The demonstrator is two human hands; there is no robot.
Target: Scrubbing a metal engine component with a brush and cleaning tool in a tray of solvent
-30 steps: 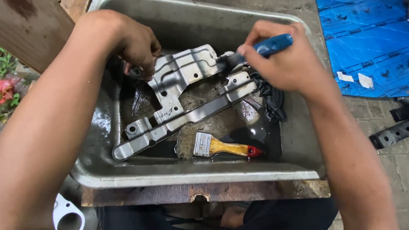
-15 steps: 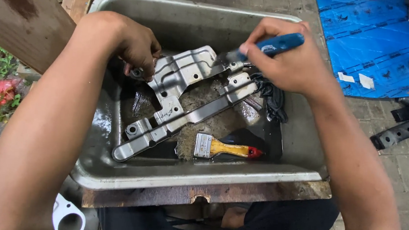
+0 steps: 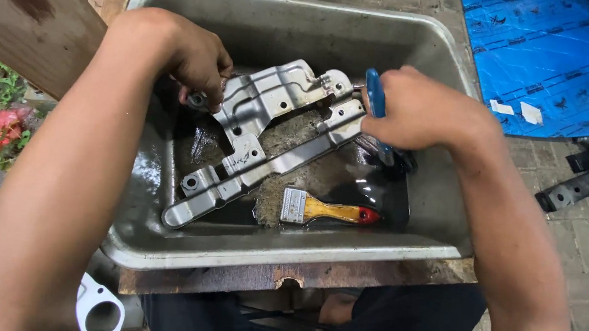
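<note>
Both hands closed: left hand (image 3: 201, 60) grips metal bracket (image 3: 269, 132), right hand (image 3: 421, 112) blue-handled tool (image 3: 375, 102).

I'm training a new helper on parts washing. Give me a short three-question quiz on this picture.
1. True or false: the yellow-handled paintbrush lies in the grey metal tub.
2. Which hand grips the blue-handled tool?
3. The left hand holds the stamped grey metal bracket at: A) its upper left end, B) its lower left end.

Key: 1 true. 2 the right hand. 3 A.
</note>
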